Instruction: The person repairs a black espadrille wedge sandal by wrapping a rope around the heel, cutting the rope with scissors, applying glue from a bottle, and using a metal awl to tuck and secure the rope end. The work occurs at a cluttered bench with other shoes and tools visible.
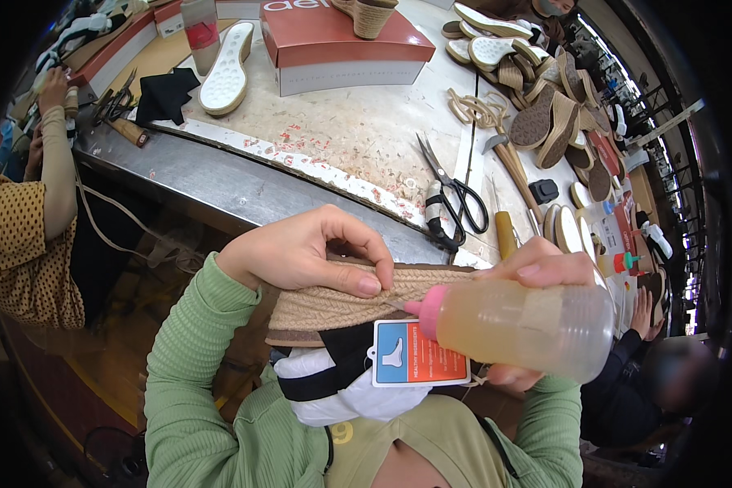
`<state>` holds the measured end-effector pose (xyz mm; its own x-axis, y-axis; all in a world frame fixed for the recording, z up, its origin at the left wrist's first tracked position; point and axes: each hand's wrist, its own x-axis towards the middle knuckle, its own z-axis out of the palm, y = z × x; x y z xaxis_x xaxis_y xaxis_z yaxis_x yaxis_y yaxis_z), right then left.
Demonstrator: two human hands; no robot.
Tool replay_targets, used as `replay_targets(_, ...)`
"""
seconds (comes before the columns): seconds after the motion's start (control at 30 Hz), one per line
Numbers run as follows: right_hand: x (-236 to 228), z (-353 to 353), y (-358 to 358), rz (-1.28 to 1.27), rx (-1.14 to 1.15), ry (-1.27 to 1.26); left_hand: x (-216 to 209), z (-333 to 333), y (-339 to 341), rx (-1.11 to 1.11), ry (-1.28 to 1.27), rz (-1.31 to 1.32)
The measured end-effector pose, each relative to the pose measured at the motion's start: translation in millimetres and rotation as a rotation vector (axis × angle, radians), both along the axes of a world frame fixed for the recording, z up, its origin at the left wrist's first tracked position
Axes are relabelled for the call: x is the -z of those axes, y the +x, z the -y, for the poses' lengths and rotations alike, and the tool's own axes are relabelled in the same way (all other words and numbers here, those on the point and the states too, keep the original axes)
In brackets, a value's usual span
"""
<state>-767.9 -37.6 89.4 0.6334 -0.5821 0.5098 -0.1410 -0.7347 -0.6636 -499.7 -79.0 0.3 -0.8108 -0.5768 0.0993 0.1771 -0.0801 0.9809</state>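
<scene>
A wedge sandal (321,307) lies sideways in front of my body, its sole wrapped in tan braided rope, with black straps and white paper stuffing (309,370). My left hand (321,248) grips the sole from the far side, thumb and forefinger pressed close together on the braid. In my right hand (545,268) is a clear squeeze bottle (520,325) of yellowish liquid, tipped on its side. Its pink cap and thin nozzle point left, the tip at the braid beside my left thumb. A blue and orange hang tag (411,362) dangles below the nozzle.
Black-handled scissors (455,191) and a hammer (516,167) lie on the worn table (325,171). A red-and-grey shoebox (346,53) and a loose sole (226,69) stand farther back. Many wedge soles (549,122) are heaped at right. Other people sit left (28,236) and right (651,390).
</scene>
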Motion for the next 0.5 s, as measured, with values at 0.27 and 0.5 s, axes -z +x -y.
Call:
replay_targets(0.27, 1.1, -2.7, 0.1, -0.023, 0.024, -0.022, 0.1, -0.9, 0.7, -0.006, -0.009, 0.012)
replay_targets(0.5, 8.2, -0.9, -6.4, 0.102, 0.051, 0.006, -0.5, -1.4, 0.8, -0.005, -0.004, 0.002)
